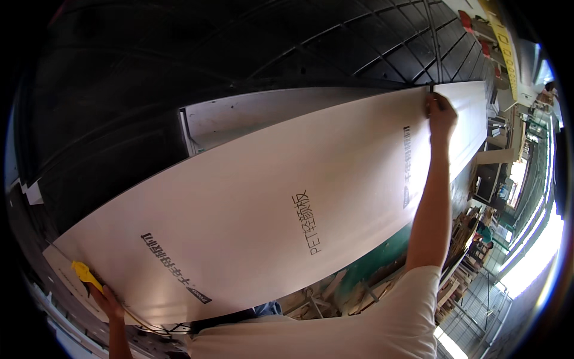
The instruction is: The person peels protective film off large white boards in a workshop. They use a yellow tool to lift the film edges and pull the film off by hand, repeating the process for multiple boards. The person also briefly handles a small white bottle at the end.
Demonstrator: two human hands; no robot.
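Note:
A big white panel (257, 197) with dark printed marks lies flat in front of me and fills the middle of the view. My left hand (107, 297) is at its near left corner, closed on a yellow hand tool (85, 274), likely a tape measure. My right arm stretches across the panel. My right hand (441, 116) rests on the panel's far edge, fingers pinched on a small dark object (431, 90) that pokes past the edge. I cannot tell what that object is.
A second pale panel (239, 113) shows under the far left side of the white one. Behind both is a black surface with a grid pattern (335, 42). To the right are stacked wood pieces (463, 239), a green floor (382, 257) and bright windows (538, 245).

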